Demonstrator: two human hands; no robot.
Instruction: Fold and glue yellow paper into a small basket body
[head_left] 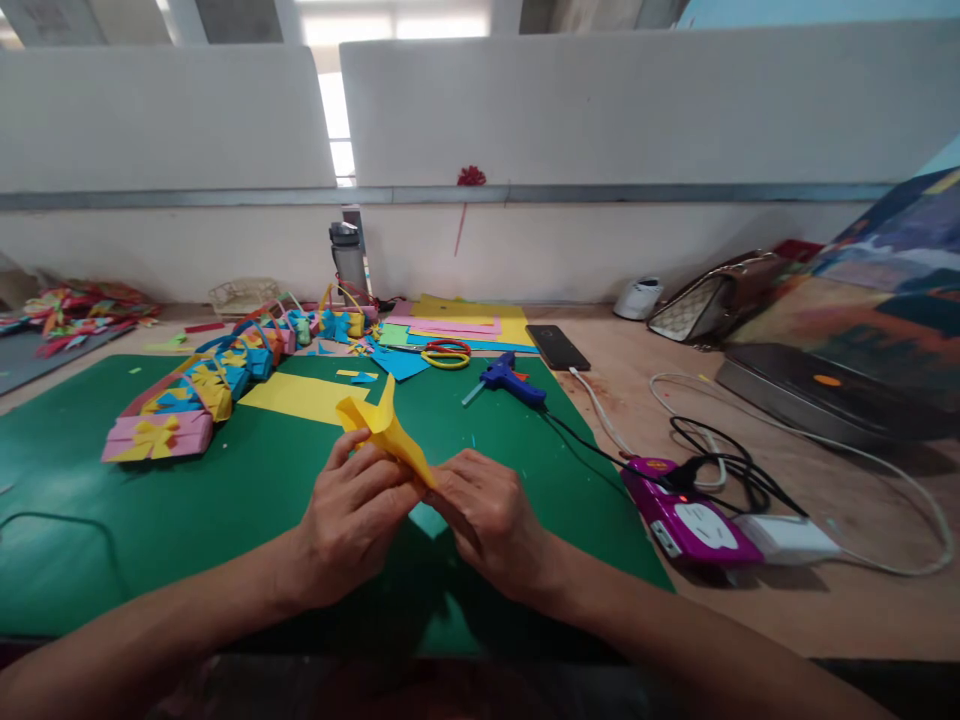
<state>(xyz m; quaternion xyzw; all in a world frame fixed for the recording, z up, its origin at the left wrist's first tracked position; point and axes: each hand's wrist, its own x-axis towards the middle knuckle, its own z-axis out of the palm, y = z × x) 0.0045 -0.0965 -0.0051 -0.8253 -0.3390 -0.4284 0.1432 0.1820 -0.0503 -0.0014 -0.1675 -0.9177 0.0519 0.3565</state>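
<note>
A folded piece of yellow paper (386, 430) is held up in front of me, its upper left end standing open in flaps. My left hand (358, 505) is closed around its lower left side. At the lower right end, my right hand (491, 515) pinches the same yellow paper, close to the left fingertips. Part of the paper is hidden behind the fingers. Behind the hands lie a flat yellow strip (300, 397), a blue glue gun (506, 378) with its nozzle pointing left, and scissors (445, 353) with red and yellow handles.
Small paper baskets (161, 437) stand in a row on the green mat (247, 520) at left. Coloured sheets (469, 320), a phone (557, 347) and a bottle (348, 262) lie farther back. Right of the mat is a purple power strip (690, 515) with cables.
</note>
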